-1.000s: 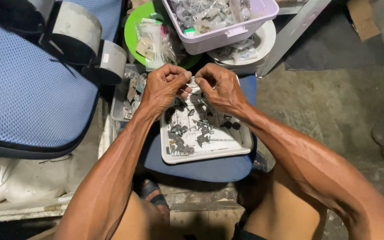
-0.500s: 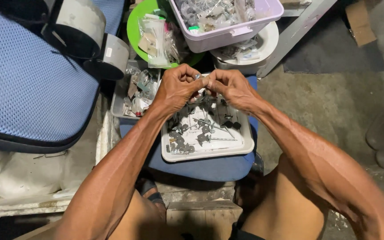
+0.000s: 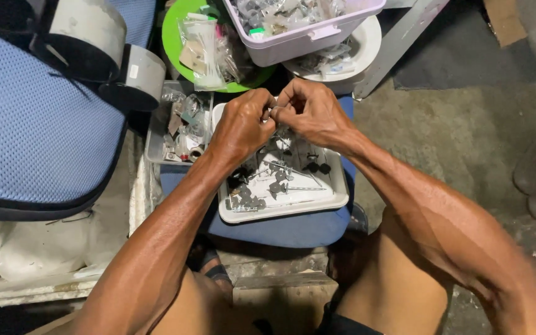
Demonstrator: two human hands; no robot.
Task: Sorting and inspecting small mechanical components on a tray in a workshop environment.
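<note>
Above the white tray (image 3: pixel 336 200) of small dark metal parts (image 3: pixel 268 186), left hand (image 3: pixel 241 124) and right hand (image 3: pixel 310 111) meet, fingertips pinched together on a tiny piece, mostly hidden. Lilac bin (image 3: pixel 305 38) sits beyond; blue mesh cushion (image 3: pixel 32 142) lies left.

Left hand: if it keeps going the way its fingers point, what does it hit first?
The left hand points right, toward the right hand. It would meet those fingers almost at once; they already pinch a small part together above the white rectangular tray. Depth looks matched.
</note>
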